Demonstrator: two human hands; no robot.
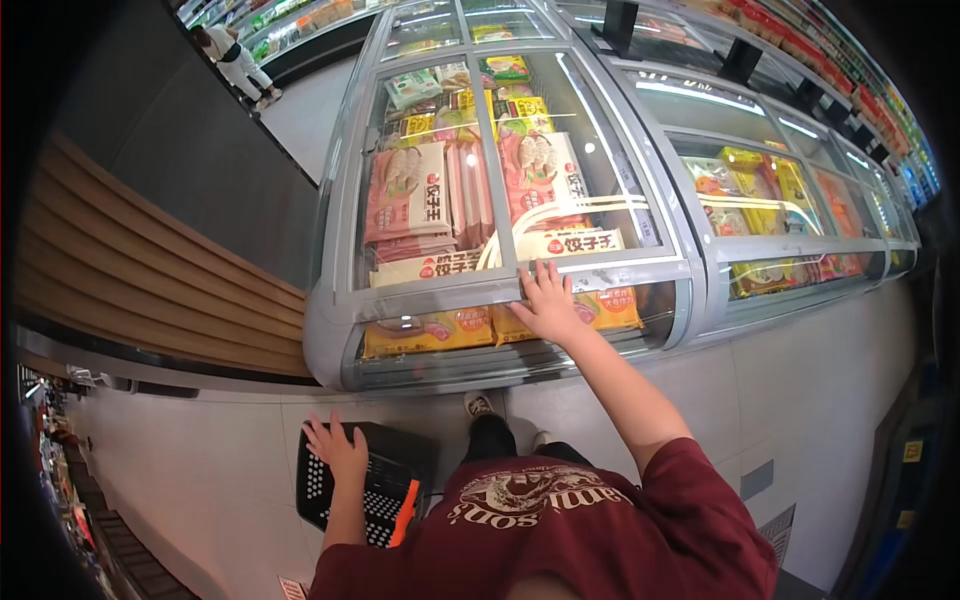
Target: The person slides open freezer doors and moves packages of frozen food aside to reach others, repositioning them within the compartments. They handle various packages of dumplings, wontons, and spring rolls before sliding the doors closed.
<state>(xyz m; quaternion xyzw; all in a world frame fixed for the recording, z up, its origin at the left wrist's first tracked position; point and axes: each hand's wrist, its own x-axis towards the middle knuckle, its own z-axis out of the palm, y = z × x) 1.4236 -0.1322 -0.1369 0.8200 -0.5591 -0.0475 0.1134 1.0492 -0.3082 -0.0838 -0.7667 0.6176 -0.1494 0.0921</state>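
Observation:
My right hand [547, 303] lies with fingers spread on the grey front frame [430, 298] of a glass-topped chest freezer, fingertips reaching the lower edge of the sliding glass lid [620, 180]. Under the glass are pink and white bags of frozen dumplings [407, 190]. Yellow-orange packs [430, 333] show through the front pane below my right hand. My left hand [337, 448] is held out at my left side, fingers apart and holding nothing. A black shopping basket [385, 500] with an orange handle [405, 513] is below it, partly hidden by my forearm.
A second chest freezer [770, 200] adjoins on the right. To the left stands a wood-slatted curved panel [170, 260] beside a dark surface [215, 150]. A person [238, 62] is at the far left near lit shelves [290, 30]. My shoe [479, 404] is close to the freezer base.

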